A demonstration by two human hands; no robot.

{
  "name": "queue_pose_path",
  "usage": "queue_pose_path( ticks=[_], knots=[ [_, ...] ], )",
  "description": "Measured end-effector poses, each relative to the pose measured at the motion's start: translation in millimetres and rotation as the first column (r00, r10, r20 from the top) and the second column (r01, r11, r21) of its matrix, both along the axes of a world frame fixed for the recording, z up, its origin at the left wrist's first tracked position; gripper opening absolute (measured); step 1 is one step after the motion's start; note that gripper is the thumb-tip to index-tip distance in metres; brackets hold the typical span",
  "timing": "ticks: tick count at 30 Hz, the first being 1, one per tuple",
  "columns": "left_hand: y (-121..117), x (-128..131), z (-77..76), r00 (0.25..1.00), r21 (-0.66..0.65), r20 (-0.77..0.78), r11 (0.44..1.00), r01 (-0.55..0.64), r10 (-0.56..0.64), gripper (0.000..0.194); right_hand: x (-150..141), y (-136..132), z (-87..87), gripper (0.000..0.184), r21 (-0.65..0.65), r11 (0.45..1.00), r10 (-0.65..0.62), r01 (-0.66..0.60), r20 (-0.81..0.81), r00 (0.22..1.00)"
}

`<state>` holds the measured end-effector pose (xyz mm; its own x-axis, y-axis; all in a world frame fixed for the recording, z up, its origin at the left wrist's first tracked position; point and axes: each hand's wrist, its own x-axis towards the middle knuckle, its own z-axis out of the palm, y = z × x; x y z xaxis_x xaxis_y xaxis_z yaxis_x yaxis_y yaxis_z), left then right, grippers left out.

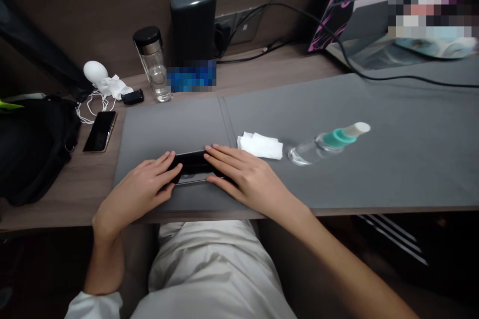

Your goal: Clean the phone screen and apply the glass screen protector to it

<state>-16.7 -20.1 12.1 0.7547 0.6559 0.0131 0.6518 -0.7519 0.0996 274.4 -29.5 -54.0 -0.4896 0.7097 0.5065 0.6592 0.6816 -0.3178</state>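
Head view:
- Blk glossy flat item (192, 162), x1: on grey mat (392, 159), nr front edge of desk, betw. both hands.
- L hand (144, 179): fingers extended over item's L end, thumb by nr edge.
- R hand (247, 174): same at R end. Both: firm grip or just resting, can't tell.
- Wht folded tissue (261, 146), x1: just beyond R hand.
- Clr spray btl (325, 144), teal collar, x1: upright, R of tissue.
- Blk phone (100, 131), x1: far L, off mat.
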Motion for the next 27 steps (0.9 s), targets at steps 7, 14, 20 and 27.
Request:
queue_pose_path(
  ticks=[7,14,20,27],
  knots=[
    [-6.0,6.5,-1.3,0.999,0.065,-0.023,0.998,-0.022,0.023,0.047,-0.6,0.7,-1.5,0.04,0.065,0.998,-0.002,0.002,0.005,1.0],
    [-7.3,9.6,0.1,0.998,0.095,-0.053,0.995,-0.022,0.027,0.051,-1.9,0.2,1.0,0.039,0.125,0.992,-0.009,0.005,0.031,0.999],
    [-8.2,8.0,0.0,0.997,0.071,-0.061,0.997,-0.036,0.041,0.056,-1.9,0.9,0.4,0.039,0.141,0.99,-0.004,-0.001,0.034,0.999],
    [-8.1,1.7,1.0,0.997,0.069,-0.074,0.998,-0.003,0.008,0.053,-2.0,-0.2,-0.4,0.039,0.137,0.991,-0.004,-0.002,0.042,0.999]
  ],
)
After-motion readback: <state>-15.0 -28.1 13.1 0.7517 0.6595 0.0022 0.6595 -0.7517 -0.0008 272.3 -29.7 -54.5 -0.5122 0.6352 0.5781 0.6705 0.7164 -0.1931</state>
